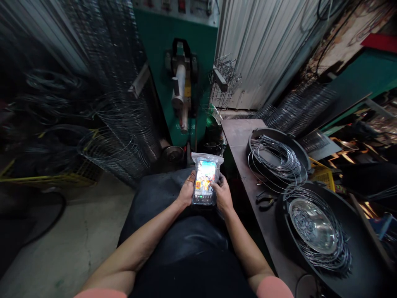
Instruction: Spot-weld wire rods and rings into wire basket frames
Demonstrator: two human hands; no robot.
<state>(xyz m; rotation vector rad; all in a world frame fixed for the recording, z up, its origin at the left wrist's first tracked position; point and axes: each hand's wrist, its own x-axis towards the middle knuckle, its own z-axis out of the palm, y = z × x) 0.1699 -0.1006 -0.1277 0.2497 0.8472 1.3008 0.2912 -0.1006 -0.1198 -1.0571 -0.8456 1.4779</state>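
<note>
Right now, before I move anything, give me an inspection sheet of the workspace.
Surface: dark steel bench along the person's right side.
Job's things: smartphone, screen lit, inside a clear plastic bag.
Clutter: two black pans holding wire rings; pliers on the bench.
Grippers: left hand and right hand both hold the bag.
Cables: black cable at the bench's near end.
Surroundings: green machine, stacked wire mesh, yellow crate.

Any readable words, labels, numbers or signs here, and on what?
Nothing is readable. The white characters low on the green machine housing are too blurred to read, as are any markings on the control panel above it and on the phone screen in the plastic pouch.
</note>
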